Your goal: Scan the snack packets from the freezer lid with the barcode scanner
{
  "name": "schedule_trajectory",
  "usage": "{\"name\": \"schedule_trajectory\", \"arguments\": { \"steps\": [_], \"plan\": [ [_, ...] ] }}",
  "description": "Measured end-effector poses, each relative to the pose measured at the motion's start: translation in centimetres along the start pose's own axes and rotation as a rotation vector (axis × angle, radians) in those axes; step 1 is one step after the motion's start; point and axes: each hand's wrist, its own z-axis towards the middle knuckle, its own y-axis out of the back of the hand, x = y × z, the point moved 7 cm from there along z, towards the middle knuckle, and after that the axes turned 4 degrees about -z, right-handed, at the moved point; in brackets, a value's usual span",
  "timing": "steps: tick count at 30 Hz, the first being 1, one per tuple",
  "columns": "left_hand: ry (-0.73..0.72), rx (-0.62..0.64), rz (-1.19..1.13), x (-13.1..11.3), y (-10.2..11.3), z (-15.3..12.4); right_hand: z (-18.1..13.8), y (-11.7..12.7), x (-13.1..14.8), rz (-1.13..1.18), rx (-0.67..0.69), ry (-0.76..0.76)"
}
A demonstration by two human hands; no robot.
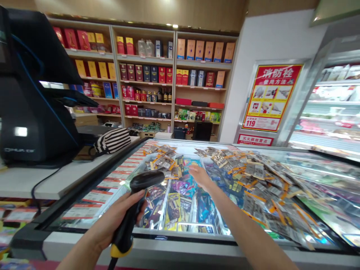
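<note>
My left hand (115, 221) is wrapped round the grip of a black barcode scanner (135, 202) with a yellow base, held over the near edge of a chest freezer (174, 240). My right hand (199, 176) reaches forward into the open part of the freezer, above colourful ice-cream packets (180, 202) standing in wire dividers. Its fingers point away and are hidden from me. To its right, many small orange-and-clear snack packets (261, 180) are heaped on the glass lid.
A black checkout terminal (30, 108) and a striped pouch (112, 140) sit on the white counter at left. Wooden shelves (174, 75) of boxed goods line the back wall. A red fire-hydrant poster (270, 97) and a glass-door chiller (332, 108) stand at right.
</note>
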Motion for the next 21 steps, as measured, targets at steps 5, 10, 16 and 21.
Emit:
{"name": "schedule_trajectory", "arguments": {
  "steps": [5, 10, 16, 21],
  "plan": [
    [0.073, 0.055, -0.011, 1.2, -2.8, 0.9, -5.7, 11.9, -4.6, -0.81, -0.14, 0.0],
    [0.063, 0.124, 0.021, 1.7, -4.4, 1.5, -11.7, 18.4, -8.6, -1.077, -0.179, -0.111],
    [0.079, 0.143, 0.02, 1.8, -5.1, 1.6, -10.4, 13.6, -7.7, -0.919, -0.158, 0.05],
    [0.062, 0.079, 0.016, 1.5, -4.6, 1.0, -7.3, 10.8, -6.6, -0.853, -0.199, -0.024]
  ]
}}
